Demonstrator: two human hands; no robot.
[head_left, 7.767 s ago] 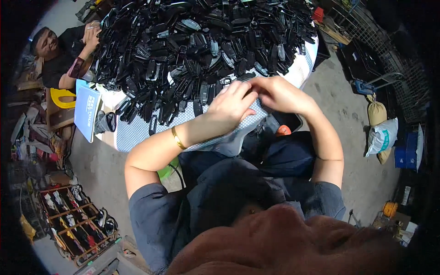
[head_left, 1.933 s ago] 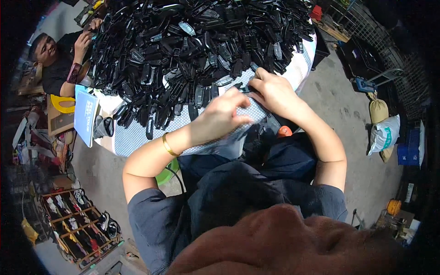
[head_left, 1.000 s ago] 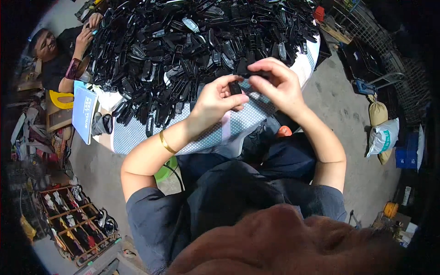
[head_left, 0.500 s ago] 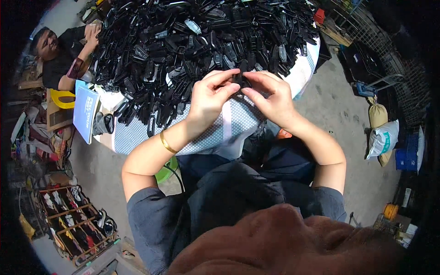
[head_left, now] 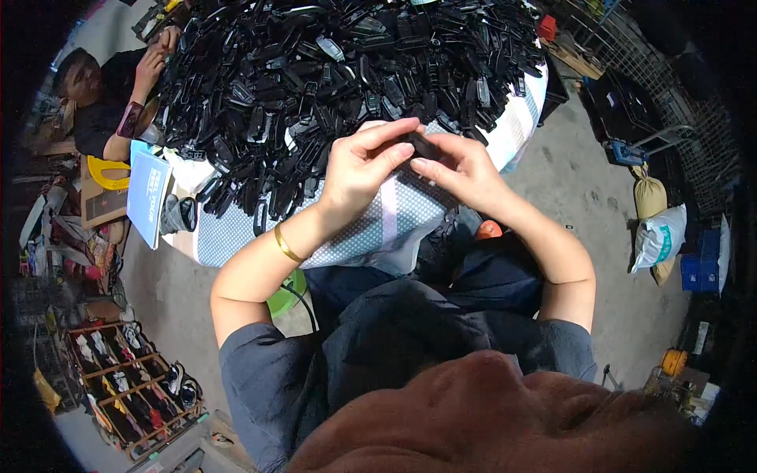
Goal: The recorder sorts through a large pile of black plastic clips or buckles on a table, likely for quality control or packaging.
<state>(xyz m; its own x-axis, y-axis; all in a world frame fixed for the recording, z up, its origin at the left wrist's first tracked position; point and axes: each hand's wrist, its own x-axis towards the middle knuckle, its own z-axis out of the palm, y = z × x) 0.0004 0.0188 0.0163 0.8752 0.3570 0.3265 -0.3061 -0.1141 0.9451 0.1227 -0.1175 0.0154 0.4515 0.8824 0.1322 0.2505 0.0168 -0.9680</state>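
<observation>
Over the near edge of the table, my left hand [head_left: 356, 169] and my right hand [head_left: 467, 169] face each other with bent fingers. A small dark piece [head_left: 420, 147] sits between their fingertips, mostly hidden; its exact kind cannot be made out. Both hands are closed about it, thumbs toward me and index fingers on the far side. Just beyond them lies a broad heap of slim black plastic pieces [head_left: 315, 87], some with glossy or clear faces. Under the heap and my hands spreads a dotted, pale tablecloth [head_left: 331, 240].
A blue-covered book [head_left: 148, 197] and a dark roll [head_left: 180, 213] lie at the table's left edge, near a yellow tape dispenser [head_left: 108, 172]. Another person's hand [head_left: 150, 67] is at the heap's far left. A divided rack [head_left: 134, 386] stands lower left; sacks [head_left: 658, 236] stand right.
The dark piece stood upright between my fingertips and is now mostly hidden by them. My right fingers have shifted slightly. The other person's hands moved a little at the heap's edge.
</observation>
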